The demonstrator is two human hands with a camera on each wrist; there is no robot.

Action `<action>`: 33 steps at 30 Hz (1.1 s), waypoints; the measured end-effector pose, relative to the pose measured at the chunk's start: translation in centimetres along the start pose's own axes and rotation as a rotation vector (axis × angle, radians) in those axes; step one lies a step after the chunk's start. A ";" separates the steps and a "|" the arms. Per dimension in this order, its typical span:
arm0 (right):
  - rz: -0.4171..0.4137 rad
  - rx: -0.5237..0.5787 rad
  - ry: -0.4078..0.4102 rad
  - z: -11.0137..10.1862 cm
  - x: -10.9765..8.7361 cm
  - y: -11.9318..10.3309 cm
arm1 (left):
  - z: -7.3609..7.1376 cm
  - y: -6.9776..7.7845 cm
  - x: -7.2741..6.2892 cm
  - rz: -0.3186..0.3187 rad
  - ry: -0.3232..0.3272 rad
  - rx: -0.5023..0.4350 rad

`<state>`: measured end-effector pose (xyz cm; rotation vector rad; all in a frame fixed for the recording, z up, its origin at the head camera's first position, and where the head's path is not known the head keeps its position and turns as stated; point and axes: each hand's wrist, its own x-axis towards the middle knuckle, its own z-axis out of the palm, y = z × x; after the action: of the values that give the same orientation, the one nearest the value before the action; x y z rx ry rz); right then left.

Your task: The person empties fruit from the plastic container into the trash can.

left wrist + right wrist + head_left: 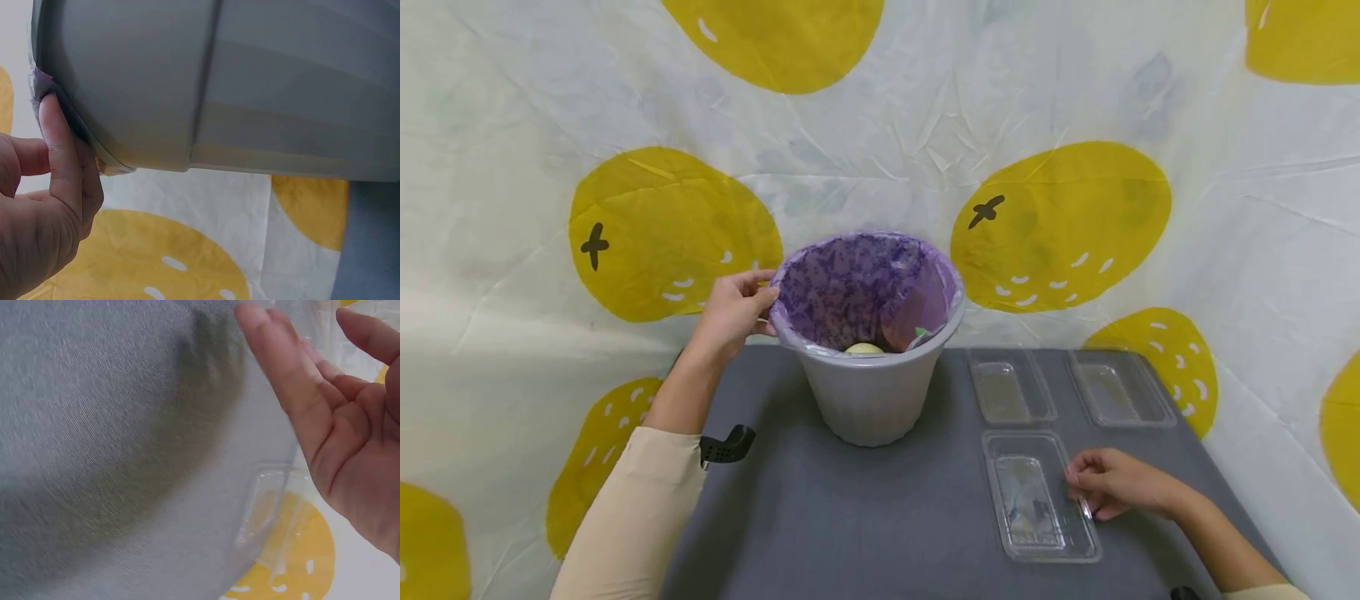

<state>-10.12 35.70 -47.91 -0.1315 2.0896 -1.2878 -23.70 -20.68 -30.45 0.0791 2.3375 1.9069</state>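
A grey bin [872, 396] lined with a purple patterned bag [850, 283] stands on the table. My left hand [737, 312] pinches the left side of its rim, thumb on the liner and fingers on the outer side. In the left wrist view the fingers lie along the bin's grey wall [125, 81]. Near the front right lies a clear plastic tray [1000, 500]. My right hand [1123, 483] is at that tray's right edge; in the right wrist view its fingers are fairly straight and the thumb stands apart from them.
Two more clear trays, a left one [977, 392] and a right one [1138, 408], lie behind the near tray. Inside the bin show a pale yellow rounded thing [865, 348] and a small green scrap. A fruit-printed cloth [880, 150] hangs behind the grey table [850, 517].
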 end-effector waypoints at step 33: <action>-0.373 -0.652 0.930 -2.0 1.5 -12.0 | -1.7 -1.7 -2.3 0.198 0.115 0.276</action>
<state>-15.48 30.49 -38.17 -0.2452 3.3777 -0.8629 -21.53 -23.01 -31.66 0.2409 2.7513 1.6928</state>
